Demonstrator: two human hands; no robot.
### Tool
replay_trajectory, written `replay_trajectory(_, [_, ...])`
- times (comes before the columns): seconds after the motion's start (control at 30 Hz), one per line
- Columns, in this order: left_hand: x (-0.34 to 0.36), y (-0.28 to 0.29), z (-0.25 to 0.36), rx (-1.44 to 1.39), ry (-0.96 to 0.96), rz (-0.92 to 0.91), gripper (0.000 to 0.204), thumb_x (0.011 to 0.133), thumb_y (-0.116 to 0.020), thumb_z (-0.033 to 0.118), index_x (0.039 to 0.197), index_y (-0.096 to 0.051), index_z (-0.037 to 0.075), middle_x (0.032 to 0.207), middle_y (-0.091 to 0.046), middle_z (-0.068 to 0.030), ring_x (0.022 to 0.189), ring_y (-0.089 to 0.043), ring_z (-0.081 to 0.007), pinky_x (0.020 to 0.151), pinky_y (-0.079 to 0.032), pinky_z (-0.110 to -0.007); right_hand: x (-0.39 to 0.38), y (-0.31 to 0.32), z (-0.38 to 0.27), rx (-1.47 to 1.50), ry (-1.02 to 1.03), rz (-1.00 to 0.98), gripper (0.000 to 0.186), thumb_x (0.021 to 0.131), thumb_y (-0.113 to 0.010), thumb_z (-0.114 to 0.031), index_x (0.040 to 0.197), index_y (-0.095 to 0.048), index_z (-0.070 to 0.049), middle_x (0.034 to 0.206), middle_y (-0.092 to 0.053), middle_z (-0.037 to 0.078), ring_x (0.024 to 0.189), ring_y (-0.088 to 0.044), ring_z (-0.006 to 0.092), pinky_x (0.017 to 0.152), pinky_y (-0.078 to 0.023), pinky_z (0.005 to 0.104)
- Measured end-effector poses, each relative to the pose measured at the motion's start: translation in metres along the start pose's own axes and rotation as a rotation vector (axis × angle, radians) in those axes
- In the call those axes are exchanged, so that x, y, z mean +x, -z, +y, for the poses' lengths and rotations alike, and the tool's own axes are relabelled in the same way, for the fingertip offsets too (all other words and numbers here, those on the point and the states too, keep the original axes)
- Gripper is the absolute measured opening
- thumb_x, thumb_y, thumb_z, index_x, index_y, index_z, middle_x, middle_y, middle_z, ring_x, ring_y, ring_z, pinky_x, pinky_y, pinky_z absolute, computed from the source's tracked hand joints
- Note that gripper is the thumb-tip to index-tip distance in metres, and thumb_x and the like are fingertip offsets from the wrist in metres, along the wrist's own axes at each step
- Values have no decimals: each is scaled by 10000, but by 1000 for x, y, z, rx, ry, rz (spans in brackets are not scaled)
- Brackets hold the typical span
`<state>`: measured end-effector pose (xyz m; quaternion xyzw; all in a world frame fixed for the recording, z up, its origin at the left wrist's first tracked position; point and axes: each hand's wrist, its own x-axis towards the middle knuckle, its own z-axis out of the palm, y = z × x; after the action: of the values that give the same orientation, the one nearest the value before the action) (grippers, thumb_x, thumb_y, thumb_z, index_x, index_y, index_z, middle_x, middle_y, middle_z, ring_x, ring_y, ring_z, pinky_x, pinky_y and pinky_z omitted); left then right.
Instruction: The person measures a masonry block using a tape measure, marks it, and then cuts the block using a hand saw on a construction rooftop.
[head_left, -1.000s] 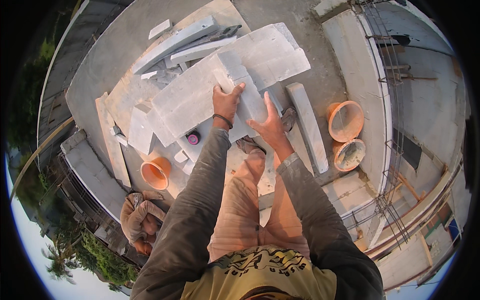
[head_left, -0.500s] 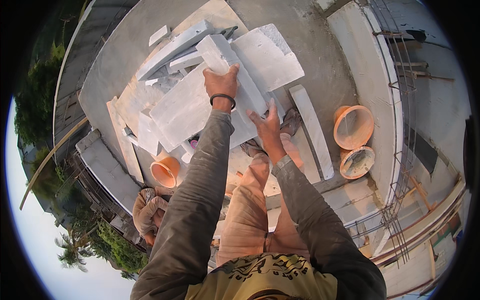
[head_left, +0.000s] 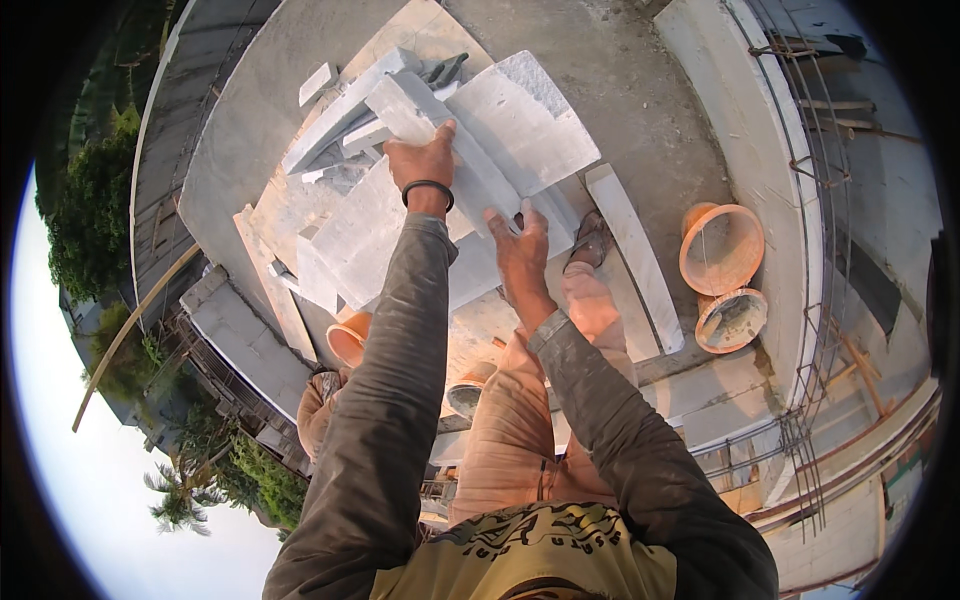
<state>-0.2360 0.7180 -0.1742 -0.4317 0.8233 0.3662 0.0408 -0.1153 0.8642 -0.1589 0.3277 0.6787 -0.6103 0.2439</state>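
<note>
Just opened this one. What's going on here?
A person outdoors is handling a long pale block with bare hands. The left hand grips it toward its far end, while the right hand is at its near end; how firmly that one holds is hard to tell. The block is over a heap of wider pale slabs. To the right lies a separate narrow block, with two orange buckets beyond it.

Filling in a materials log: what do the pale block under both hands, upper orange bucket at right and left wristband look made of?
Pale block: likely aerated concrete or similar; matte, chalky faces.
Orange bucket: probably plastic; smooth-looking, thin-walled, orange throughout.
Wristband: dark, narrow; maybe rubber or cord, too small to tell.
</note>
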Motion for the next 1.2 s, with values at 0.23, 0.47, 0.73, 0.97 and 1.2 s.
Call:
replay_trajectory(0.23, [27,0,12,-282,-175,105,881,773,-834,436,1315,-425,-124,1261,-561,-257,1173,-590,-344,975,-496,-428,-8,1,-12,300,-117,36,788,908,-755,-313,1446,-366,111,1381,-471,244,1275,-507,306,1040,-458,399])
replay_trajectory(0.47, [76,10,-15,-828,-31,-468,744,868,-753,395,1371,-401,-26,1234,-579,-158,1099,-619,-264,925,-541,-400,-8,5,-9,572,-178,-175,539,925,-699,-343,1226,-557,81,1121,-635,131,1031,-582,170,879,-460,305])
replay_trajectory(0.73, [68,10,-15,-907,-58,-375,541,906,-721,303,1292,-476,13,1145,-625,-115,1003,-655,-220,853,-566,-360,-4,10,-13,518,-210,-169,606,957,-688,-363,1329,-483,70,1254,-581,160,1135,-579,211,971,-490,371])
replay_trajectory(0.97, [69,8,-16,-940,-88,-357,495,905,-731,302,1243,-503,23,1098,-632,-95,961,-653,-202,824,-565,-345,-5,12,-22,546,-236,-145,595,966,-679,-356,1330,-482,72,1255,-585,159,1142,-583,211,958,-498,366])
replay_trajectory(1.2, [68,8,-15,-923,-73,-365,497,904,-732,305,1231,-494,17,1098,-630,-99,966,-654,-202,814,-568,-351,-4,11,-18,543,-194,-159,544,974,-665,-320,1307,-490,73,1230,-593,145,1106,-582,191,932,-496,344])
